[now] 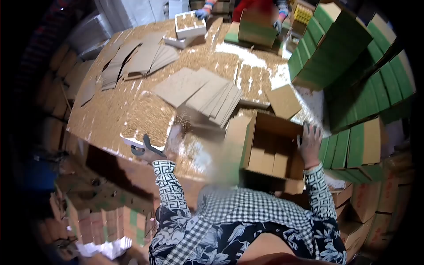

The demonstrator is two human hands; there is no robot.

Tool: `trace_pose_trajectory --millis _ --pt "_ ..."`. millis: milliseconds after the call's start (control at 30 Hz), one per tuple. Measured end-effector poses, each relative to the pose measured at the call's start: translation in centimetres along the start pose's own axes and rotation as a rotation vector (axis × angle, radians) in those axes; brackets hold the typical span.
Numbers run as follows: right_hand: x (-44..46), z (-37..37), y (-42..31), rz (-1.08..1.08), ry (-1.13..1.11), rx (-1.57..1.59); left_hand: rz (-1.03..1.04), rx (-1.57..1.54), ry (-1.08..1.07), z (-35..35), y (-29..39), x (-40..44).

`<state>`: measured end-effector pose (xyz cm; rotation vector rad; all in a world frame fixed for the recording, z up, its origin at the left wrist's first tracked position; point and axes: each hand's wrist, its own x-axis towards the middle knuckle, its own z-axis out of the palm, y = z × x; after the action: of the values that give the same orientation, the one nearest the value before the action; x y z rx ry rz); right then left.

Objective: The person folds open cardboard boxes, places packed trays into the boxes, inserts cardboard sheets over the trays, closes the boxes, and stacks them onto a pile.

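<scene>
My left hand (149, 150), with grey-covered fingers, grips the near edge of a white tray (128, 141) heaped with brown, husk-like bits. The tray rests on the table at the left. My right hand (311, 143) holds the right wall of an open cardboard box (276, 126), thumb on the inner side and fingers along the outside. The box stands upright in front of my body, its flaps open and pale cardboard at its bottom. Close to the box's far-left side lie flat cardboard sheets (205, 92).
Brown bits cover much of the table (99, 117). More cardboard sheets (143, 59) lie at the back left. Green-and-brown boxes (329, 46) are stacked on the right. Across the table, a co-worker's gloved hand (203, 13) touches another white tray (191, 32), near a green box (257, 31).
</scene>
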<state>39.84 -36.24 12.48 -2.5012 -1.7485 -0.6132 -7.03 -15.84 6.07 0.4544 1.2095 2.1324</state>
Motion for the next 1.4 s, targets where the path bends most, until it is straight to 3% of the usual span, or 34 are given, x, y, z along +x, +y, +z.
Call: trace_pose_trajectory --millis 33,67,100,133,167,200,233,300,333,367,433,467,533,567,600,667,733,767,800,833,867,900,967,1000,1033,1100,1167,1267,1333,1367,1400 --pt "-0.1 0.9 0.6 -0.081 0.093 0.006 0.005 0.027 0.003 1.1 3.3 -1.5" --pt "0.1 0.8 0.4 -0.063 0.024 -0.011 0.025 0.006 0.016 -0.3 2.8 -0.3" --pt "0.8 0.1 0.3 -0.045 -0.034 -0.031 -0.149 0.031 0.020 3.3 7.8 -3.9" --pt "1.1 -0.1 0.0 -0.087 0.016 0.079 0.078 0.254 -0.182 1.0 6.3 -2.5" --pt "1.4 -0.7 -0.3 -0.123 0.069 0.184 0.045 0.222 -0.266 1.2 6.5 -2.6" --pt "1.6 -1.5 -0.8 -0.186 0.089 0.291 0.009 0.192 -0.349 1.4 6.6 -2.7" --pt "1.5 -0.5 -0.5 -0.298 0.165 0.436 -0.285 -0.094 -0.299 5.4 8.6 -5.5" --pt "1.6 -1.2 -1.0 -0.160 0.161 0.590 -0.322 0.045 -0.443 9.5 9.8 -10.5" --pt "1.8 -0.7 -0.2 -0.068 0.141 0.791 -0.339 0.030 -0.709 8.8 7.4 -10.4" --pt "2.2 -0.1 0.7 0.031 0.127 0.990 -0.595 -0.138 -0.773 10.3 7.0 -12.7" --pt "3.5 0.7 3.1 0.295 -0.087 1.669 -0.572 0.004 -0.877 11.9 4.3 -16.4" --pt "4.2 1.3 6.0 0.160 -0.318 1.935 -0.850 -0.106 -0.979 13.3 5.5 -18.5" --pt "2.9 -2.0 5.9 -0.090 -0.102 1.411 -0.211 0.215 -1.332 11.0 -3.9 -18.8" --pt "2.3 -3.7 5.8 -0.159 0.029 1.152 0.127 0.262 -1.470 10.6 -4.7 -19.8" --pt "2.5 -5.8 5.5 -0.075 -0.082 1.313 -0.392 0.086 -1.433 11.0 -5.0 -20.7" --pt "1.1 -6.3 6.2 -0.097 -0.127 1.388 -0.679 0.031 -1.350 10.6 -4.6 -21.8" --pt "-1.0 -6.2 6.4 0.143 -0.182 1.849 -0.487 0.039 -1.421 11.3 -0.1 -23.4" --pt "-1.6 -7.5 5.5 0.545 -0.325 2.360 -0.426 0.049 -1.433 10.9 -0.2 -23.6" --pt "-2.4 -7.5 4.8 0.576 -0.278 2.523 -0.157 0.163 -1.432 9.8 -2.1 -23.1" --pt "-3.3 -6.8 4.2 0.609 -0.225 2.683 0.090 0.385 -1.485 9.7 0.6 -24.0" --pt "-4.2 -5.5 4.3 0.678 -0.115 2.654 0.351 0.599 -1.503 9.7 3.2 -24.9" --pt "-5.0 -3.4 5.1 0.763 -0.035 2.561 0.380 0.666 -1.565 9.1 2.7 -25.1" --pt "-6.1 -0.1 6.4 0.905 0.114 2.375 -0.113 0.554 -1.683 7.2 -1.9 -25.2" --pt "-4.4 -6.0 3.9 1.045 0.176 2.351 -0.308 0.492 -1.670 7.1 -3.1 -25.1" --pt "-4.7 -5.6 5.3 0.961 0.174 2.363 -0.447 0.335 -1.611 8.3 -1.7 -25.4" --pt "-7.7 -5.4 8.9 0.927 0.282 2.164 -0.406 0.524 -1.637 8.3 -3.0 -25.0" --pt "-7.5 -13.3 6.5 0.754 0.293 1.885 -0.507 0.312 -1.431 8.3 -2.1 -26.7" --pt "-11.7 -13.0 7.9 0.591 0.160 1.506 -0.583 0.198 -1.352 6.7 -3.5 -27.4" --pt "-11.3 -12.0 6.8 0.651 0.018 1.417 -0.663 -0.039 -1.355 5.4 -2.5 -26.2" --pt "-8.3 -13.6 2.9 0.787 -0.022 1.455 -0.753 -0.176 -1.361 5.5 -1.6 -25.0" --pt "-7.8 -12.4 1.2 0.812 -0.036 1.538 -0.649 -0.083 -1.249 4.8 -3.4 -23.2"
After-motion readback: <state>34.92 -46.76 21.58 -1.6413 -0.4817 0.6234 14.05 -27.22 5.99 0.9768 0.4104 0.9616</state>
